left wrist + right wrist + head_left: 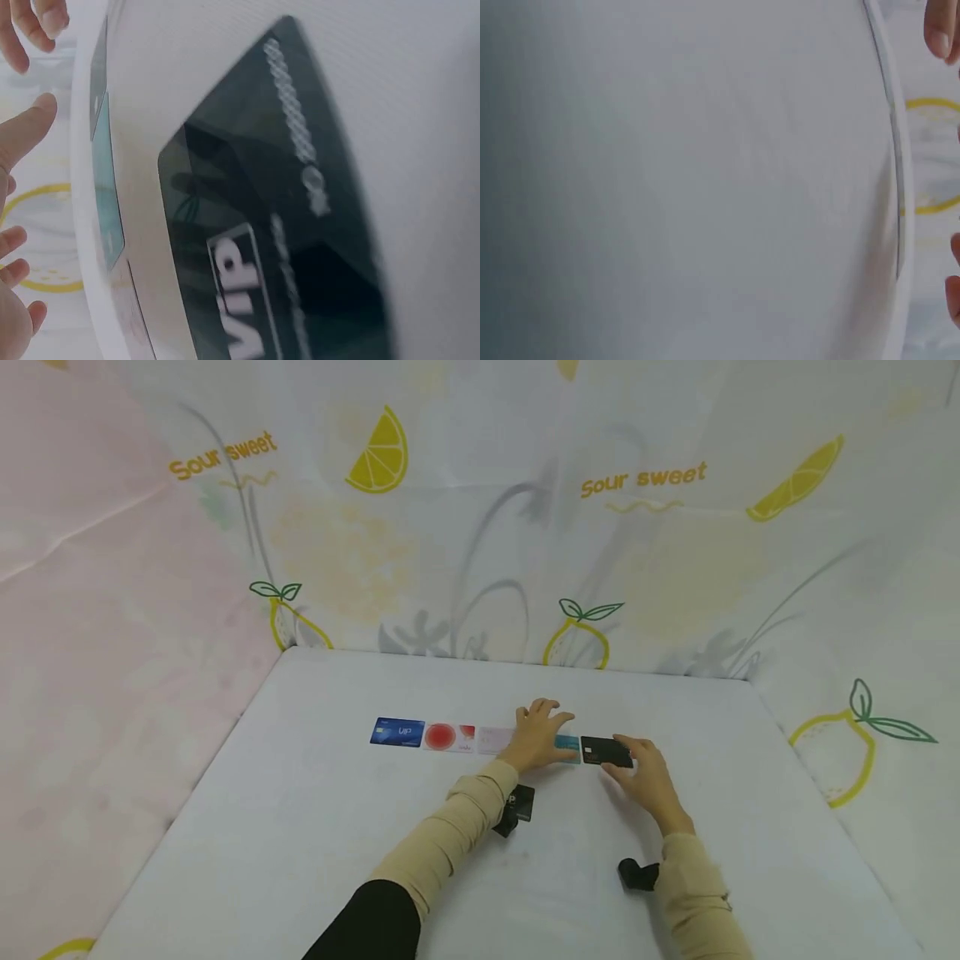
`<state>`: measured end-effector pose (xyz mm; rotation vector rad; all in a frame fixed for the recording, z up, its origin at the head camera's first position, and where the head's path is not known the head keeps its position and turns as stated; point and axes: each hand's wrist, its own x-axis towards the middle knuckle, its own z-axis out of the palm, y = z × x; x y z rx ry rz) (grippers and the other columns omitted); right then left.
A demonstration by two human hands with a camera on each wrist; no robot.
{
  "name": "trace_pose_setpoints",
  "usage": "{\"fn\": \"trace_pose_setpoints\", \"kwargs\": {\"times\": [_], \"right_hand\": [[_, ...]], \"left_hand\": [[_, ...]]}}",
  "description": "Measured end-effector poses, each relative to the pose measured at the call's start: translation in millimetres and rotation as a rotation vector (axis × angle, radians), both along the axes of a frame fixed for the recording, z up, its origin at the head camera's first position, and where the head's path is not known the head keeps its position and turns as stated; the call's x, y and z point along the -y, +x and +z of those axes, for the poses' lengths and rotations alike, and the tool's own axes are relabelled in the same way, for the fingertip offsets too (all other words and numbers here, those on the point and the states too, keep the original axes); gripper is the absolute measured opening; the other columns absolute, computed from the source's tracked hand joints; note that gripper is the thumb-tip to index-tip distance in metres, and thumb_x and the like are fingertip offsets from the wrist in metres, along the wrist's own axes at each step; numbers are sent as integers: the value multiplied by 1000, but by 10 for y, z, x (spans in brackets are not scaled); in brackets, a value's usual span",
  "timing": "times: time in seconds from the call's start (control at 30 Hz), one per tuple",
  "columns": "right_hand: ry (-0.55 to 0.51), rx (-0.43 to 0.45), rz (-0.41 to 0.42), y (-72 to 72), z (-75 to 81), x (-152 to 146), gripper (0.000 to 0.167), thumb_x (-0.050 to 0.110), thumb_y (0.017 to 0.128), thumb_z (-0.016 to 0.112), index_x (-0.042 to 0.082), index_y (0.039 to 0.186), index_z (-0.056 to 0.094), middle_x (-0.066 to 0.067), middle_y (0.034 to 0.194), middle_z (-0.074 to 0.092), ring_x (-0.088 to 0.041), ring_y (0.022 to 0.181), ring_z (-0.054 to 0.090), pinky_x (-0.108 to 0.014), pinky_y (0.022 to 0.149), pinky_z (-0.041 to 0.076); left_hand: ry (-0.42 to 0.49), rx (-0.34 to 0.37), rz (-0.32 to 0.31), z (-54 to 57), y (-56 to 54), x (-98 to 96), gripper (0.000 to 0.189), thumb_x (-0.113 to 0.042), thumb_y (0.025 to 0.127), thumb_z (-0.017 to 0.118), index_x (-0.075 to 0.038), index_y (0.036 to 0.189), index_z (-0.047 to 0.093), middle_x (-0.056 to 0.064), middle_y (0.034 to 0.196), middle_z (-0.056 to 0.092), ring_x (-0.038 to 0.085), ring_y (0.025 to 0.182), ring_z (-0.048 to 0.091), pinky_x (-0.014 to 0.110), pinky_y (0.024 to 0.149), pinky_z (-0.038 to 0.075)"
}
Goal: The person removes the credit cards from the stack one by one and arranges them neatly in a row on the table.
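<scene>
A row of cards lies on the white table in the head view: a blue VIP card [397,732], a white card with a red circle [441,737], a pale pink card [493,740], a teal card [570,744] and a black card [600,750]. My left hand [536,735] spreads its fingers over the pink and teal cards, partly covering both. At the right end, my right hand [648,781] pinches the black card by its long edges between thumb and fingers. Another black VIP card [255,225] lies nearer me, partly hidden by the left forearm in the head view.
Black wrist-camera pieces [637,875] stick out beside both forearms. The white table [300,827] ends at a lemon-printed cloth wall [465,543] at the back and sides. In the right wrist view, bare tabletop [705,187] fills most of the picture.
</scene>
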<state>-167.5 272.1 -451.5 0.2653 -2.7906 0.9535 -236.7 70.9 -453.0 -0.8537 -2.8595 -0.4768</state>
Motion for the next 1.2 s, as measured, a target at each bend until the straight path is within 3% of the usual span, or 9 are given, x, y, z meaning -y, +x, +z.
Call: {"fn": "trace_pose_setpoints", "kwargs": {"times": [0.2,0.47,0.77,0.87,1.0,1.2], "right_hand": [[-17,-25,73,121,34,227,48,11,80,74,-7,120,56,-25,103,58,-38,89,60,-50,76,49],[-19,58,168,224,25,558,45,17,80,75,-3,117,60,-18,101,61,-31,86,62,-43,74,52],[-11,156,196,240,-31,787,47,21,78,77,1,117,61,-13,104,61,-24,87,59,-38,75,49],[11,172,214,243,-42,865,47,23,76,78,3,115,63,-10,103,59,-23,87,58,-39,75,48],[40,182,242,247,-55,961,47,24,73,80,4,112,64,-9,101,58,-22,87,57,-41,78,47],[139,236,231,264,-61,1094,59,36,66,84,4,111,64,-10,103,56,-23,93,52,-44,84,46]], "left_hand": [[-21,-84,-57,22,134,227,63,-52,77,71,-20,129,56,7,133,50,23,127,39,47,92,35],[98,44,-150,117,396,599,64,-44,78,73,-11,130,56,11,121,58,26,111,53,43,93,43],[125,223,-82,25,643,972,70,-41,71,80,-10,129,56,12,121,55,26,112,51,40,95,43],[135,241,-74,-11,698,1057,70,-38,68,83,-10,127,58,12,117,55,26,108,50,42,92,43],[124,233,-67,-42,715,1126,70,-36,64,86,-10,123,60,10,110,53,24,102,48,41,88,43],[95,281,-23,-75,703,1179,72,-36,60,87,-11,122,61,6,104,50,21,98,43,39,86,41]]}}
